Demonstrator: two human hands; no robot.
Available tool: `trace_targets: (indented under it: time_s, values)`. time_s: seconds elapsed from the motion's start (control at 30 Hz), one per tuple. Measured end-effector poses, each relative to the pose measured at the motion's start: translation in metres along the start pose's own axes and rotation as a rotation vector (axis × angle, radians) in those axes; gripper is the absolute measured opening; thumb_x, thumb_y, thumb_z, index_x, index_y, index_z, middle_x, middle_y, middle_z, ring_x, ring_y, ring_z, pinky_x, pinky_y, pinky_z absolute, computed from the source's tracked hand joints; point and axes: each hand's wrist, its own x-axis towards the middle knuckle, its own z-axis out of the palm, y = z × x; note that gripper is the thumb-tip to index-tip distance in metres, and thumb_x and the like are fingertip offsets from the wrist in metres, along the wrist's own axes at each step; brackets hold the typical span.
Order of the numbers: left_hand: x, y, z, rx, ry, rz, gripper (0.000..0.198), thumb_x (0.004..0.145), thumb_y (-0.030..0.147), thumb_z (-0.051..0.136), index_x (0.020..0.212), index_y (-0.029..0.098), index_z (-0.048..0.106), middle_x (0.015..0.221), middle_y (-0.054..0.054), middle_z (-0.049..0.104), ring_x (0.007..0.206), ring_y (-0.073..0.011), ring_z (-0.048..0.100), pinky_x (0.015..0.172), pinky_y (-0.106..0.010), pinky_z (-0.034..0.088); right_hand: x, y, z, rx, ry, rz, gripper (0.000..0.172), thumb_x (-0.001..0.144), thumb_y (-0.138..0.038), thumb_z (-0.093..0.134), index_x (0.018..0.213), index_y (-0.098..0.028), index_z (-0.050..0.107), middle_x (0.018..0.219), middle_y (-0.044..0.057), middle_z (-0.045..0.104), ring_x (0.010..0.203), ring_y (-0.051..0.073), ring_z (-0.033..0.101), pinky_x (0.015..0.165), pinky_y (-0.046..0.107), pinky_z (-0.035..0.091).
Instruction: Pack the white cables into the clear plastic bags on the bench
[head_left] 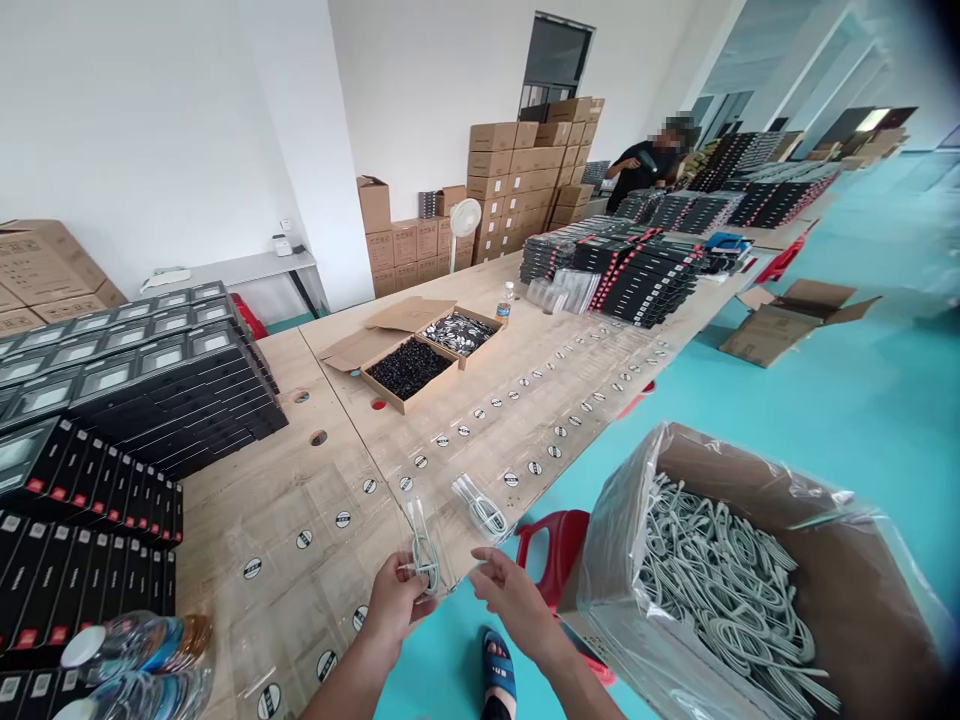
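1. Stacks of black boxes (pixel 112 480) crowd the left of a wooden table (pixel 300 560), cut off by the frame. Two water bottles (pixel 135 645) sit in front of them, partly out of shot.
2. Mid-table, an open carton (pixel 409 400) holds loose small black items (pixel 409 368). Touching it, a second carton (pixel 472 355) holds black-and-white packets (pixel 457 333). Neither content can be made out exactly.
3. At the table edge, the left hand (pixel 394 605) grips a bagged gray cable (pixel 425 555). The right hand (pixel 517 600) hangs open just beside it, the two hands apart.
4. A second bagged cable (pixel 480 508) lies on the table nearby.
5. At right, a plastic-lined carton (pixel 720 470) brims with coiled gray cables (pixel 720 590), its near corner cut off. A red stool (pixel 555 550) shows behind it, partly hidden.
6. Far back, a co-worker (pixel 645 165) in black stands beyond stacked cartons (pixel 517 180), holding something too small to make out.
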Motion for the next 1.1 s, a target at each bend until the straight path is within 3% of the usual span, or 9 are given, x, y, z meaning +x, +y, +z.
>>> trace_targets:
  time_s: [0.2,0.3,0.37,0.47,0.6,0.73,0.87,1.0,1.1]
  values:
    - [0.035,-0.033,0.026,-0.004,0.083,-0.037,0.039,0.058,0.018,0.085,0.084,0.019,0.056,0.070,-0.002,0.068,0.058,-0.0160,0.065,0.061,-0.031,0.053,-0.052,0.015,-0.106,-0.030,0.146,0.070,0.054,0.079,-0.061,0.059,0.118,-0.025,0.062,0.109,0.011,0.070,0.097,0.029,0.065,0.080,0.037,0.054]
    - [0.029,-0.037,0.039,-0.035,0.109,-0.001,0.042,0.056,0.025,0.087,0.084,0.019,0.056,0.075,-0.002,0.069,0.066,-0.0154,0.066,0.066,-0.030,0.053,-0.066,0.016,-0.152,-0.013,0.225,0.141,0.054,0.074,-0.063,0.064,0.113,-0.026,0.066,0.115,0.012,0.069,0.105,0.032,0.064,0.082,0.038,0.055]
    - [0.014,-0.034,0.048,-0.068,0.083,0.037,0.045,0.054,0.031,0.088,0.085,0.019,0.058,0.082,-0.003,0.070,0.073,-0.0168,0.068,0.070,-0.032,0.054,-0.064,0.017,-0.163,-0.007,0.221,0.122,0.054,0.074,-0.063,0.064,0.112,-0.025,0.067,0.117,0.013,0.068,0.107,0.032,0.063,0.084,0.039,0.055]
    - [-0.017,-0.026,0.066,-0.084,0.000,0.066,0.045,0.056,0.037,0.087,0.089,0.020,0.062,0.091,-0.005,0.072,0.081,-0.0190,0.068,0.072,-0.033,0.054,-0.046,0.012,-0.145,0.022,0.133,0.000,0.059,0.079,-0.062,0.060,0.123,-0.023,0.059,0.120,0.014,0.066,0.106,0.029,0.063,0.085,0.040,0.055]
    - [-0.044,-0.017,0.082,-0.043,-0.101,0.083,0.041,0.059,0.037,0.085,0.092,0.020,0.065,0.091,-0.006,0.073,0.081,-0.0203,0.067,0.071,-0.032,0.052,-0.015,-0.013,-0.092,0.106,-0.062,-0.165,0.066,0.080,-0.055,0.064,0.136,-0.024,0.046,0.125,0.012,0.060,0.108,0.026,0.060,0.084,0.038,0.054]
    - [-0.052,0.005,0.076,-0.088,-0.167,0.255,0.045,0.049,0.035,0.089,0.084,0.015,0.069,0.080,-0.007,0.072,0.079,-0.0223,0.065,0.073,-0.031,0.049,-0.004,-0.041,-0.052,0.249,-0.244,-0.180,0.055,0.080,-0.048,0.065,0.126,-0.019,0.053,0.089,0.004,0.063,0.081,0.019,0.061,0.071,0.033,0.052]
    - [-0.062,0.039,0.064,-0.375,-0.100,0.307,0.047,0.055,0.033,0.087,0.098,0.020,0.069,0.089,-0.005,0.072,0.085,-0.0208,0.067,0.081,-0.031,0.050,-0.011,-0.052,-0.028,0.261,-0.347,-0.150,0.052,0.078,-0.041,0.068,0.123,-0.019,0.054,0.077,0.000,0.057,0.071,0.016,0.056,0.062,0.029,0.050]
    - [-0.070,0.052,0.052,-0.464,-0.049,0.261,0.044,0.055,0.026,0.088,0.094,0.019,0.069,0.087,-0.003,0.070,0.080,-0.0178,0.067,0.077,-0.030,0.051,-0.018,-0.054,-0.013,0.055,-0.236,-0.196,0.054,0.082,-0.041,0.062,0.132,-0.022,0.049,0.097,0.006,0.060,0.081,0.019,0.060,0.067,0.033,0.055]
    - [-0.073,0.048,0.041,-0.422,0.010,0.230,0.046,0.055,0.026,0.088,0.097,0.021,0.069,0.089,-0.002,0.068,0.084,-0.0189,0.067,0.074,-0.030,0.052,-0.020,-0.061,-0.007,-0.223,-0.059,-0.396,0.050,0.087,-0.041,0.058,0.134,-0.027,0.049,0.119,0.010,0.056,0.099,0.024,0.060,0.081,0.039,0.056]
